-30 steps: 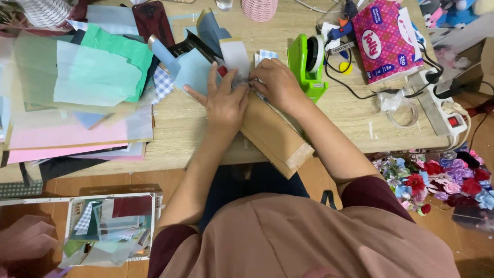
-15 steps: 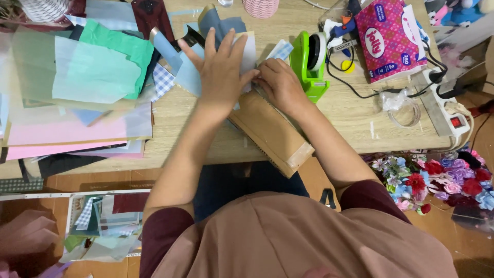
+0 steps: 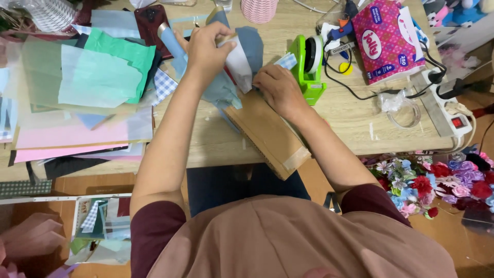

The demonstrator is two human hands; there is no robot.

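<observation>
My left hand (image 3: pixel 207 50) is lifted over the table's far middle and grips a bundle of blue and white paper sheets (image 3: pixel 242 62) by their upper edge. The sheets hang down towards a brown cardboard box (image 3: pixel 267 135) that lies slanted across the table's front edge. My right hand (image 3: pixel 278 88) rests on the far end of that box, fingers curled, pressing where the sheets meet it. A small blue checked paper piece (image 3: pixel 287 61) lies just beyond my right hand.
A green tape dispenser (image 3: pixel 310 67) stands right of my hands. Stacked coloured papers (image 3: pixel 87 87) cover the left of the table. A pink tissue pack (image 3: pixel 385 38), glue gun, cables and power strip (image 3: pixel 446 105) sit at right. Fabric flowers (image 3: pixel 437 183) lie below right.
My left hand rose from lying flat on the box, reached further back and closed on the blue and white sheets, lifting them. My right hand stayed on the box.
</observation>
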